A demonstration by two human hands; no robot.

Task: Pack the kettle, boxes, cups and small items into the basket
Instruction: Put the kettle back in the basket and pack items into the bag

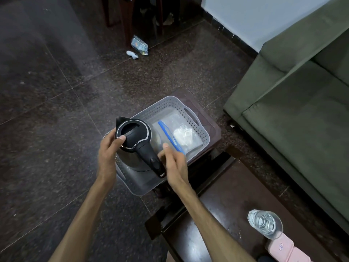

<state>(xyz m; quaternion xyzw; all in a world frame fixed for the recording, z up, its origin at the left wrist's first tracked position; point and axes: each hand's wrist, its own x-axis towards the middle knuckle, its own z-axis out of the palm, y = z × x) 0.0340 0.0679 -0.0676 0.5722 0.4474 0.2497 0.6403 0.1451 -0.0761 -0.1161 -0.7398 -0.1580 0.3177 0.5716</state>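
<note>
Your left hand (108,148) cups the kettle (135,142) standing in the basket (190,118) beside a bag (179,135). Your right hand (174,159) hovers loose-fingered by the handle, holding nothing.

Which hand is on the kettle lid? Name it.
The left hand: its thumb rests on the kettle lid's rim and its fingers wrap the body. The right hand is open beside the handle, not visibly gripping it.

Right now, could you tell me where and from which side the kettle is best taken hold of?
By its black handle, coming from the near right. The kettle stands upright in the basket with the handle jutting towards the right hand, free of the basket wall. The left hand already steadies the lid side.
</note>
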